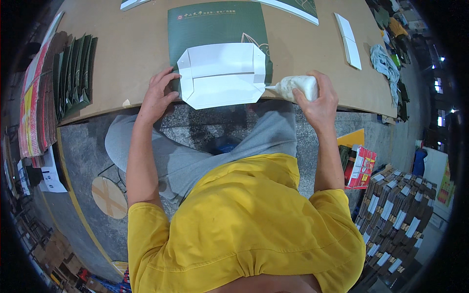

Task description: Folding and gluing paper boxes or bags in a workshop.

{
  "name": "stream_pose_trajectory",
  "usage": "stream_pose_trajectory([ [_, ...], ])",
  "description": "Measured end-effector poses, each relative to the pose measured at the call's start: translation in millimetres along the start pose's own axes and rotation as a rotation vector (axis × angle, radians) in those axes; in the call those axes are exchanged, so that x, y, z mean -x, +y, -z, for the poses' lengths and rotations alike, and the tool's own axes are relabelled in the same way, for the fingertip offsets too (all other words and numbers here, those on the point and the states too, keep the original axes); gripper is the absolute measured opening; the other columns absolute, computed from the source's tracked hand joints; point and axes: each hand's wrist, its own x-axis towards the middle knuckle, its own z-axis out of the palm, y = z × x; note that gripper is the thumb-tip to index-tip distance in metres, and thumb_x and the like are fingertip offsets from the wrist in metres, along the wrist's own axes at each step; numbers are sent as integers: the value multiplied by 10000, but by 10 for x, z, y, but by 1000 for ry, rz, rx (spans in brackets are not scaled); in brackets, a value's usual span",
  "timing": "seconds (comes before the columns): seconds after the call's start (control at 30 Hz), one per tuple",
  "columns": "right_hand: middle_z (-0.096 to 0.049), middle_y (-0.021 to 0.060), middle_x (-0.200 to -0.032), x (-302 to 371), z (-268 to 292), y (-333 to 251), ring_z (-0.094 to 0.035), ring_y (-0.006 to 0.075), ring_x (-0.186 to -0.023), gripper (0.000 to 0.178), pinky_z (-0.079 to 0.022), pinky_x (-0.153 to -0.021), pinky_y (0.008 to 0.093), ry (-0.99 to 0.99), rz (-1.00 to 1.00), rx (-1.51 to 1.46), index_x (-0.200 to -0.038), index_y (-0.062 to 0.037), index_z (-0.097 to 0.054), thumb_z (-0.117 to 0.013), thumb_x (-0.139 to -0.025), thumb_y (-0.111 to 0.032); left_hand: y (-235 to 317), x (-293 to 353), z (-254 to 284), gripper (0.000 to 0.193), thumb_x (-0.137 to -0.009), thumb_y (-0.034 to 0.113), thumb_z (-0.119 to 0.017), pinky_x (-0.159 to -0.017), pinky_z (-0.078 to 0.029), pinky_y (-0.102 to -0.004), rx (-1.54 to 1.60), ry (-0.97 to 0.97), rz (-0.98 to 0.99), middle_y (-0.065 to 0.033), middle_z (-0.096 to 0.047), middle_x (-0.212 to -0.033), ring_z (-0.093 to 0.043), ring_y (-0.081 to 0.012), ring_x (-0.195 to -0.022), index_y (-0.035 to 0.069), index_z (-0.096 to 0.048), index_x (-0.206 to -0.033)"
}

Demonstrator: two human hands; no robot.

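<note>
A green paper bag (210,30) lies flat on the brown tabletop in front of me, its bottom end folded open toward me. The white inner flaps (220,94) of that end spread into a wide eight-sided shape along the table's near edge. My left hand (159,92) grips the left side of the folded end, fingers curled at its edge and thumb lower down. In my right hand (320,101) is a white squeeze bottle (299,88), held on its side. Its thin nozzle points left and meets the right corner of the white flaps.
Folded green bags (75,73) stand in a row at the table's left, beside a tall bundle of flat cardboard (41,97). A white folded strip (348,41) and a pale blue cloth (385,66) lie right. Bundled stacks (395,215) and a round stool (108,198) stand lower down.
</note>
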Motion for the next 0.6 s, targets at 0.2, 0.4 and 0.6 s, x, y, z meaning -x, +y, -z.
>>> stream_pose_trajectory([
  [0.2,-592,145,-901,74,-17,-99,-596,324,-824,415,-488,-723,384,-56,-21,-26,-992,-32,-574,-745,-635,-155,5,3,13,499,-676,13,-629,-1050,-301,-387,12,1,7,-134,-408,-1353,-349,-323,-1253,103,-536,-1158],
  [0.4,-610,120,-912,149,-27,-97,-611,298,-792,428,-493,-716,375,-77,-42,-121,-1016,-33,-572,-750,-655,-181,23,-16,12,494,-686,12,-628,-1048,-306,-386,-6,3,13,-133,-403,-1358,-346,-317,-1258,105,-534,-1162],
  [0.6,-594,76,-1017,130,21,407,-597,193,-898,392,-489,-759,315,432,-498,-843,-1126,-35,-528,-670,-778,-144,9,-41,27,407,-707,16,-628,-988,-370,-371,-46,42,-7,-148,-466,-1303,-412,-321,-1202,90,-568,-1103],
])
